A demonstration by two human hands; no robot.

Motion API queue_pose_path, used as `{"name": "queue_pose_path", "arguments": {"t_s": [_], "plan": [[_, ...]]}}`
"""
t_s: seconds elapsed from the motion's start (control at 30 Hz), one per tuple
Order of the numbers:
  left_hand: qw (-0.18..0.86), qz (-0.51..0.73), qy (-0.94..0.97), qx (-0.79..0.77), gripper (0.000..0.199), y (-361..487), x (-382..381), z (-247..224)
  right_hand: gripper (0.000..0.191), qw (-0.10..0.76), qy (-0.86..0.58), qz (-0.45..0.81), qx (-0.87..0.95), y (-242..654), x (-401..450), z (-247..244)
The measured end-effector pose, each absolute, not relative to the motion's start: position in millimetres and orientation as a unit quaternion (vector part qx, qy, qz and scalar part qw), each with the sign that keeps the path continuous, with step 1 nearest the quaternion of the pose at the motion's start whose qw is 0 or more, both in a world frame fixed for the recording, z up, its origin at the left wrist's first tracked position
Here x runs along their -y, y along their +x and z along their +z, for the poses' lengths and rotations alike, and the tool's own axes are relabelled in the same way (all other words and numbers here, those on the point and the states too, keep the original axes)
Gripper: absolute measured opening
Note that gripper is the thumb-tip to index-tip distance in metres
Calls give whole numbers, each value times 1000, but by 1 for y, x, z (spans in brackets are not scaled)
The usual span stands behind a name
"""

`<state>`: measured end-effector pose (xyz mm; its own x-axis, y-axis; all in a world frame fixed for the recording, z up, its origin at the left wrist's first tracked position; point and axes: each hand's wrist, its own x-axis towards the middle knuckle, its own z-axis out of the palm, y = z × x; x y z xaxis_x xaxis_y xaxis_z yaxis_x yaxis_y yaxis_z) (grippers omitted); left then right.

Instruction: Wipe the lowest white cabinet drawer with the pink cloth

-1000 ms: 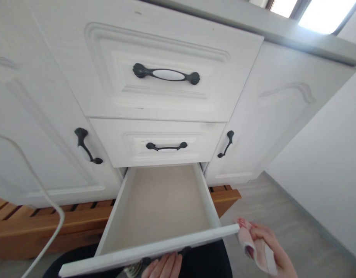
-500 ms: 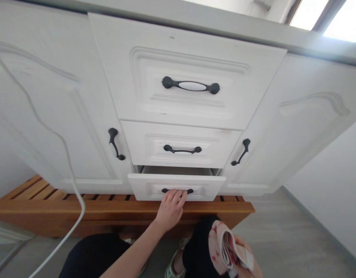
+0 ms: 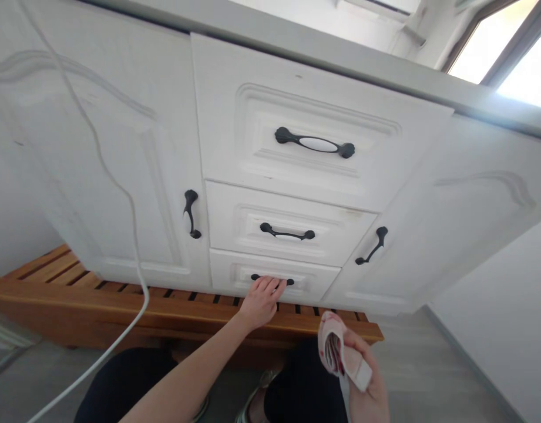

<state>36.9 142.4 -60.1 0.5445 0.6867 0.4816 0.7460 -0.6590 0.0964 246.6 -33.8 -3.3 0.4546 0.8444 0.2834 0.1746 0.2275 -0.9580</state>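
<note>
Left hand (image 3: 261, 302), fingers resting on the black metal handle (image 3: 272, 279), presses the white bottom drawer (image 3: 274, 276) shut; right hand (image 3: 362, 376) clasps a folded pink cloth (image 3: 340, 352).

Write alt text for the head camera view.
A left hand rests its fingers on the dark handle of a shut bottom drawer in a white cabinet, while the right hand holds a folded pink cloth.

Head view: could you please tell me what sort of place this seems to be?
Probably a home kitchen: white panelled base cabinets with a stack of drawers under a grey countertop, and a window above. The left hand rests on the bottom drawer's handle.
</note>
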Motion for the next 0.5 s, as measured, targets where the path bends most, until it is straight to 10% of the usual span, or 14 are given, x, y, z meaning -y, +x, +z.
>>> {"name": "queue_pose_path", "arguments": {"t_s": [0.23, 0.5], "plan": [[81, -274, -852, 439, 65, 5, -96, -65, 44, 540, -550, -113, 627, 251, -82, 14], [-37, -207, -808, 550, 68, -27, 14, -242, 48, 408, -529, -190, 719, 164, -135, -13]]}}
